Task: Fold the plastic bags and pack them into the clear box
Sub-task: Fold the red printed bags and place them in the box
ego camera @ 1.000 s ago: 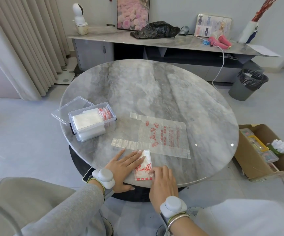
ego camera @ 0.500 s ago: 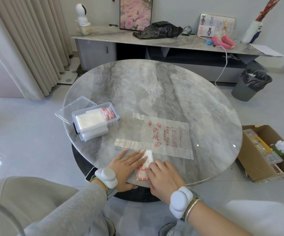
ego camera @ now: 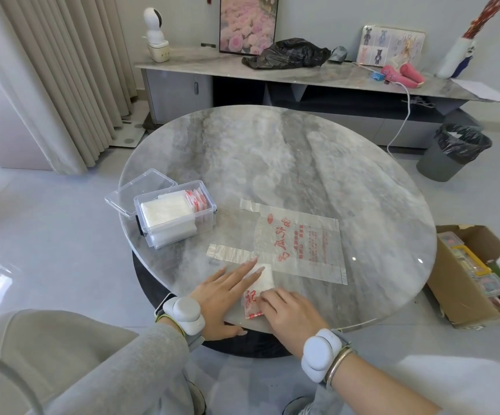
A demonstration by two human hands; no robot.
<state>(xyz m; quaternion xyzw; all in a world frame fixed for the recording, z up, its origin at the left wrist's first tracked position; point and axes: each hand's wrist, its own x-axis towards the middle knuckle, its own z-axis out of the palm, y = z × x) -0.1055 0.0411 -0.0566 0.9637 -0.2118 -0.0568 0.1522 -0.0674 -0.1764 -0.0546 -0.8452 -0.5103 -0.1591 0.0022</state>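
left hand (ego camera: pixel 221 298) lies flat near the front edge of the round grey marble-look table (ego camera: pixel 302 151). its fingers are straight and spread, with the tips pressing the left side of the small folded clear plastic bag with red print (ego camera: pixel 260 287). nothing is gripped there.

right hand (ego camera: pixel 290 316) sits over the packet's lower right part, fingers bent, tips on the plastic. cannot tell whether they pinch an edge or only press down.

change over the last second: the right hand has slid in from the right onto the packet. the packet now shows narrower between the two hands, with less red print visible. reads as one more fold being closed and flattened.

the next bag, a flat clear vest-style bag with red lettering (ego camera: pixel 299 244), lies spread just beyond the hands. its near handle strip is just beside the left fingertips.

the clear rectangular plastic box (ego camera: pixel 204 208) stands at the table's left, well apart from the hands, already holding folded bags upright. its clear lid (ego camera: pixel 139 187) hangs open on the far left side.

judgement: this packet looks close to box size. what remains is a last crease, then the carry left into the gap among the packed bags.
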